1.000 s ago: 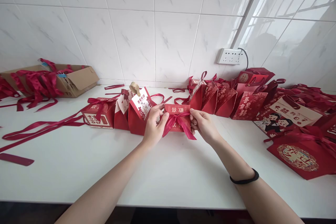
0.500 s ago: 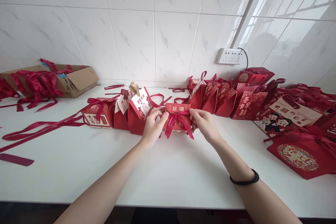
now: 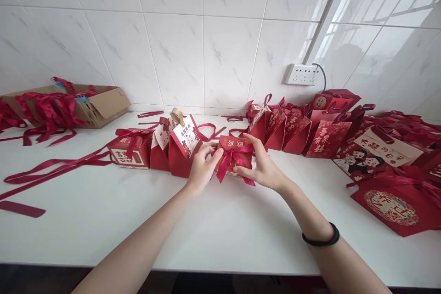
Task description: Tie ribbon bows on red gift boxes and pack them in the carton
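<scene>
A small red gift box (image 3: 227, 141) with a dark red ribbon bow (image 3: 232, 155) on its front sits on the white table in the middle. My left hand (image 3: 203, 165) grips the box at its left side, thumb on the front edge by the bow. Around the right side curls my right hand (image 3: 263, 165), its thumb at the lower front near a ribbon tail and its fingers at the back right corner. Just left of my left hand stands a red bag-shaped box with a white wedding-print flap (image 3: 186, 135). The box's underside and rear are hidden.
Beyond it on the left are a ribbon-tied box (image 3: 128, 149) and loose ribbons (image 3: 58, 165). A cardboard carton (image 3: 103, 105) draped with ribbons stands at the back left. Several red boxes (image 3: 292, 131) line the right, beside a larger pile. A power strip (image 3: 301, 74) is on the wall.
My right hand has shifted from pinching at the bow's right side to spanning the box's right side, thumb lower and fingers higher. My left hand stays nearly in place; the box has turned slightly.
</scene>
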`<state>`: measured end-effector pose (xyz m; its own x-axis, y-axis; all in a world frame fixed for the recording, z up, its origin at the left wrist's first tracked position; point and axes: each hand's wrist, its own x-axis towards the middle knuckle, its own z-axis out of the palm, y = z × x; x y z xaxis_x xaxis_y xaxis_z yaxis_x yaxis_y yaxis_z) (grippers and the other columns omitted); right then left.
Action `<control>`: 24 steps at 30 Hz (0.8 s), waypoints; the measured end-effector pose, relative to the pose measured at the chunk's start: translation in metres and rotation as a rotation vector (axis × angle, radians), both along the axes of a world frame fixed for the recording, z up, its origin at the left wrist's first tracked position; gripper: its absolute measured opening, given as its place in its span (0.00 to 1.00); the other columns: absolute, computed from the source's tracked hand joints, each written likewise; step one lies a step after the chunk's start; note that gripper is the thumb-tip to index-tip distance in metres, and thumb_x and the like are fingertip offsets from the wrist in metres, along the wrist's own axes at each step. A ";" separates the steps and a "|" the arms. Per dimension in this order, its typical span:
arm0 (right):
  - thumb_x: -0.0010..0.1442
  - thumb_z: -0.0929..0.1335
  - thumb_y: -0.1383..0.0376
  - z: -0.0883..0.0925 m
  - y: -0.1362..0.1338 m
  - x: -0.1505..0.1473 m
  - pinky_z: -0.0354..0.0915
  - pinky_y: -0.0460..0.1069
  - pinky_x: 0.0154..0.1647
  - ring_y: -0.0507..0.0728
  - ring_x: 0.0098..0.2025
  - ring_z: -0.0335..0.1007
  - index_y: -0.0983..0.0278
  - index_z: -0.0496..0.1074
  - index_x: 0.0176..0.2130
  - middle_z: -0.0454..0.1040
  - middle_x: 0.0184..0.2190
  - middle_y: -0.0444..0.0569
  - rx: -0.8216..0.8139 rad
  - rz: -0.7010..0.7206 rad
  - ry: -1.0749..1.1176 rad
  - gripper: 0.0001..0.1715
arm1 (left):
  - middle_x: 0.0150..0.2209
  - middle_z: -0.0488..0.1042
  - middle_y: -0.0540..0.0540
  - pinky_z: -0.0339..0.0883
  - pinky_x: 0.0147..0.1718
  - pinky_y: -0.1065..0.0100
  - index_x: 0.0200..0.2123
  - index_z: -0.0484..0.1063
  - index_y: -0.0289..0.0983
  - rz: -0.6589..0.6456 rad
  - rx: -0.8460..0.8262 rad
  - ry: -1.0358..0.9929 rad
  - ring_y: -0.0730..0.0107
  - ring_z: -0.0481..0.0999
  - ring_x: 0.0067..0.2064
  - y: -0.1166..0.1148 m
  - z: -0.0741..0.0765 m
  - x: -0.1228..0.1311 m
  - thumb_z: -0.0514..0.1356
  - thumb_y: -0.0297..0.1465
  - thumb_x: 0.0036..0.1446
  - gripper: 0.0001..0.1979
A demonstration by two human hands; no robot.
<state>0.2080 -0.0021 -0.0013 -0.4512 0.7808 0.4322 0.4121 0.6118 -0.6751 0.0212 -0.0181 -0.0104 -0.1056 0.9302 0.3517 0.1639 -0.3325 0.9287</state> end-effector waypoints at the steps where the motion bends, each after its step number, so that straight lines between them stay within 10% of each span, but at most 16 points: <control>1: 0.51 0.71 0.55 0.000 0.000 0.000 0.58 0.63 0.59 0.66 0.64 0.49 0.56 0.42 0.63 0.50 0.62 0.58 -0.003 0.008 -0.014 0.50 | 0.45 0.72 0.47 0.60 0.50 0.65 0.21 0.65 0.37 0.000 0.005 0.005 0.63 0.70 0.50 0.000 0.000 0.000 0.57 0.39 0.56 0.15; 4: 0.46 0.74 0.56 -0.002 0.001 0.000 0.57 0.65 0.59 0.69 0.66 0.39 0.54 0.41 0.64 0.42 0.64 0.57 0.033 0.022 -0.109 0.57 | 0.45 0.73 0.46 0.61 0.49 0.65 0.21 0.64 0.37 -0.003 0.007 0.007 0.64 0.70 0.49 0.002 -0.001 -0.001 0.57 0.39 0.55 0.15; 11: 0.44 0.75 0.54 -0.004 0.005 0.001 0.56 0.65 0.58 0.67 0.60 0.55 0.55 0.45 0.64 0.55 0.58 0.58 -0.036 -0.064 -0.046 0.57 | 0.38 0.74 0.47 0.64 0.41 0.66 0.25 0.64 0.37 -0.032 -0.089 -0.029 0.66 0.72 0.41 0.004 -0.007 -0.003 0.56 0.45 0.54 0.17; 20: 0.51 0.69 0.49 0.007 0.009 0.007 0.71 0.54 0.42 0.59 0.44 0.72 0.57 0.64 0.47 0.74 0.44 0.49 -0.769 0.043 0.716 0.28 | 0.48 0.69 0.42 0.69 0.44 0.63 0.39 0.66 0.38 0.002 0.016 -0.310 0.61 0.69 0.53 0.009 -0.009 -0.006 0.51 0.46 0.57 0.18; 24: 0.52 0.62 0.40 0.008 0.007 0.006 0.72 0.55 0.35 0.62 0.44 0.72 0.59 0.66 0.46 0.75 0.43 0.52 -0.851 0.152 0.931 0.32 | 0.50 0.67 0.40 0.70 0.41 0.62 0.38 0.66 0.37 -0.020 -0.007 -0.294 0.58 0.69 0.52 0.005 -0.005 -0.003 0.52 0.48 0.56 0.20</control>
